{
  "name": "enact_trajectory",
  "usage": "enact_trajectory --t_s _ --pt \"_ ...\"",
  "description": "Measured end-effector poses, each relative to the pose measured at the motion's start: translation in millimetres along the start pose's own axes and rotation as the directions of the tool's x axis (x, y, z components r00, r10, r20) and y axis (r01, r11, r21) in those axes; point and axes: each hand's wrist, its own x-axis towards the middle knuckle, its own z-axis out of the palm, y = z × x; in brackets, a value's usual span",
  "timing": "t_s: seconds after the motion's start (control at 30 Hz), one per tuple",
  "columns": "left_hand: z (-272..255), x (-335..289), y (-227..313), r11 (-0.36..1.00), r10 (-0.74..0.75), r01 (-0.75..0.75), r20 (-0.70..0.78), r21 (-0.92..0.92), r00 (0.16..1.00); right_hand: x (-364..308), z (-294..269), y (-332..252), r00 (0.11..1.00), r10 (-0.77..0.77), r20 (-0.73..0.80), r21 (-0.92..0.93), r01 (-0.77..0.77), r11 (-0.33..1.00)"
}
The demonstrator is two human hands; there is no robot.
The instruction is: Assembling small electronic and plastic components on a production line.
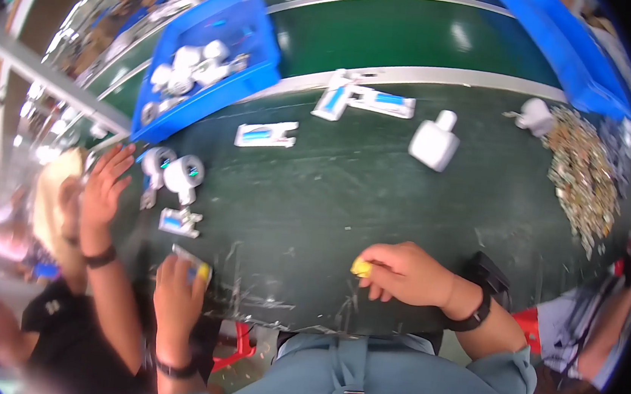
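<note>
My left hand (pixel 178 298) is at the table's near left edge, fingers closed on a slim white part (pixel 183 252) that they mostly hide. Yellow shows at its thumb tip. Farther right, my right hand (pixel 407 274) hovers over the tabletop with its fingers pinched together. A small yellow patch (pixel 361 267) sits at those fingertips; I cannot tell whether it is a finger cover or a held piece. Just beyond my left hand lies a white part with a blue panel (pixel 179 222). Two round-headed white devices (pixel 183 174) are behind it.
A co-worker's raised hand (pixel 108 185) is at the left. A blue bin (pixel 211 96) holds several white devices. More blue-panelled parts (pixel 266 134) and a white bottle-shaped housing (pixel 435 141) lie farther back. Small metallic pieces (pixel 583 177) are heaped right, near another blue bin (pixel 565 54).
</note>
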Motion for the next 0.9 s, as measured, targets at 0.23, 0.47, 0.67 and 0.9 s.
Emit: enact_trajectory --t_s 0.23,0.47,0.67,0.9 --pt "-11.3 10.9 81.1 0.777 0.581 -0.537 0.046 -0.328 0.813 -4.9 -32.1 -13.9 0.928 -0.274 -0.253 -0.284 0.200 0.938" --pt "4.7 40.9 114.3 0.707 0.623 -0.641 -0.167 -0.299 0.764 26.2 -154.6 2.4 0.444 -0.619 -0.648 -0.688 0.007 0.726" --pt "2.7 60.7 113.3 0.711 0.539 -0.562 -0.186 -0.423 0.822 46.2 -187.5 0.8 0.806 -0.308 -0.505 -0.438 0.068 0.897" --pt "10.7 118.4 155.2 0.592 0.708 -0.731 -0.214 -0.341 0.673 28.2 -166.3 -5.7 0.832 -0.193 -0.520 -0.358 -0.008 0.934"
